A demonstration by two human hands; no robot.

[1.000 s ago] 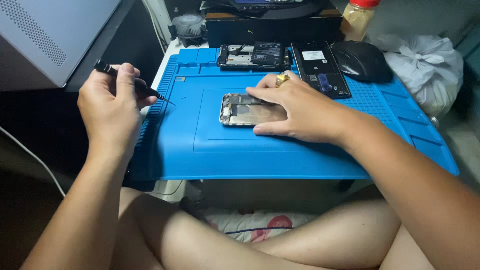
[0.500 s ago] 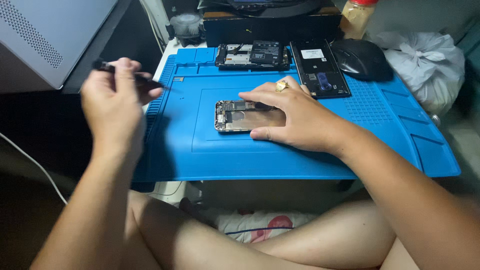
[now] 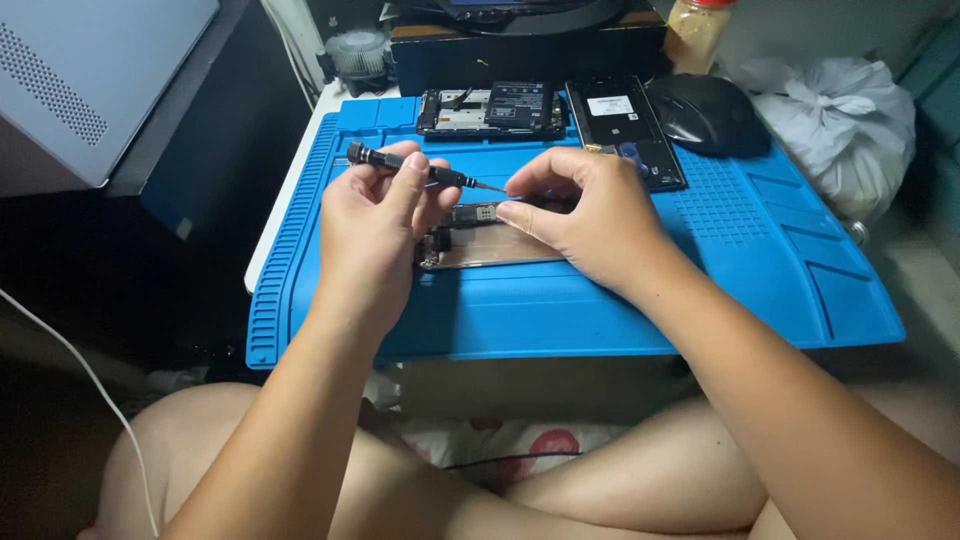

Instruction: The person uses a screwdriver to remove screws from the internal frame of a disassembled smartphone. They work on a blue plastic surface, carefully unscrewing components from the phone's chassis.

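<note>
**Here, a screwdriver is held over an opened phone**

Centrally on the blue work mat (image 3: 700, 270), an opened phone frame (image 3: 490, 245) lies flat, partly covered by both hands. A slim black screwdriver (image 3: 410, 167) is pinched in the left hand (image 3: 375, 230), the fingers pressed together around its shaft, so that the tool lies almost level with its tip pointing to the right. The tip is met by the right hand (image 3: 585, 215), whose thumb and forefinger are drawn together just at the point; whether something tiny is pinched between them cannot be told. The remaining fingers of that hand are curled above the phone frame.

Along the far edge of the mat, 2 further items are laid side by side: a dismantled phone body (image 3: 490, 108) with its boards exposed, and a dark back panel (image 3: 625, 130) to its right. A black computer mouse (image 3: 708, 112) is set just beside the panel, and a white plastic bag (image 3: 835, 115) rests near the mat's right corner.
</note>
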